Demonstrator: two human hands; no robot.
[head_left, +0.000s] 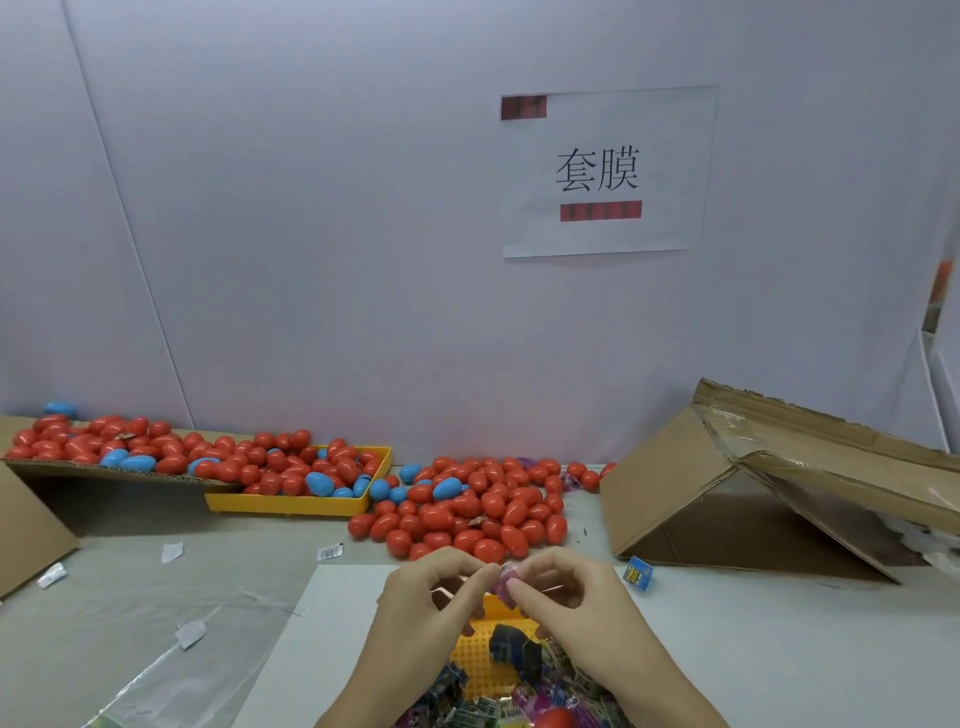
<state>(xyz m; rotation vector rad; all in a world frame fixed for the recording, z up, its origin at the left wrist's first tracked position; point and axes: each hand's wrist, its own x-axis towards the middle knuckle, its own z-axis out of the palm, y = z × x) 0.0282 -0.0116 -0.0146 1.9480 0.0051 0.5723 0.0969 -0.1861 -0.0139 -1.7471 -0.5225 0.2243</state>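
The left hand (415, 608) and right hand (571, 603) pinched one small pink film wrapper (503, 584). Beyond them lay red plastic eggs (514, 512) past counting and roughly a dozen blue plastic eggs (447, 487). Two yellow plastic trays (485, 660) showed, one beneath the hands and the other tray (291, 505) beyond the left hand.

egg pile (467, 509) | yellow tray (291, 505) | cardboard box (675, 499) | wall sign (602, 171) | blue packet (638, 573), perhaps

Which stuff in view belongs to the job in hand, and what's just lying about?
Job: left hand and right hand pinching the pink wrapper; near yellow tray of printed wrappers beneath; probably the egg pile behind.
Lying about: tipped cardboard box, small blue packet, barcode scrap, wall sign.
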